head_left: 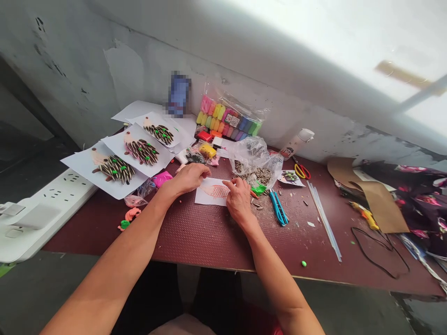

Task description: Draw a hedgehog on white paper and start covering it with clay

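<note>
A small white card with a hedgehog drawn in orange lines lies on the table in front of me. My left hand is at its upper left corner, fingers curled and bent together; what they hold, if anything, is hidden. Over the card's right side rests my right hand, its fingers drawn in close to the drawing, with any small thing between them too small to make out. Right of it are a plastic bag of striped sunflower seeds, a lump of green clay and a blue utility knife.
Left stand several sheets with seed-covered hedgehogs and a white power strip. Behind are packs of coloured clay and a white bottle. Rightward lie scissors, glue sticks and a yellow glue gun with its cord.
</note>
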Tool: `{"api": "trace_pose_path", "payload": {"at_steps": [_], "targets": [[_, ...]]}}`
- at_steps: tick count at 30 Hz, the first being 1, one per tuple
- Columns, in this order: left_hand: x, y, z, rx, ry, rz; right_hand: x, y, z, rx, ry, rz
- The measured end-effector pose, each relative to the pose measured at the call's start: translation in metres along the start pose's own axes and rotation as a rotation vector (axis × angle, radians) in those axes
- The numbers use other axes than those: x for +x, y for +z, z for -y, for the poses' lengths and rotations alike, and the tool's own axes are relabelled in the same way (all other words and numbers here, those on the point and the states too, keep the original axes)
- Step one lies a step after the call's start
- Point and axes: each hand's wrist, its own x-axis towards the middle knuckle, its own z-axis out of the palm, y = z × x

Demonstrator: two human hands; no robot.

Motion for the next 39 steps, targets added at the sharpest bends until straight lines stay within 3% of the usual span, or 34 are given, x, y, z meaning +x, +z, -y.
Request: {"api": "trace_pose_path", "payload": {"at_steps": [9,19,29,39], "targets": [[0.002,0.005,0.011,0.008,0.062,-0.142,-0.004,0.003,0.008,0.052,-0.117,-0.003],[0.002,0.007,0.019,0.044,0.054,-0.096,-0.010,0.000,0.030,0.106,-0.243,0.043],[0.000,0.000,0.014,0.034,0.039,-0.054,-0.007,-0.001,0.039,0.056,-0.251,0.095],[0.003,0.006,0.021,0.053,0.066,-0.022,-0.006,-0.003,0.044,0.049,-0.237,0.128]]}}
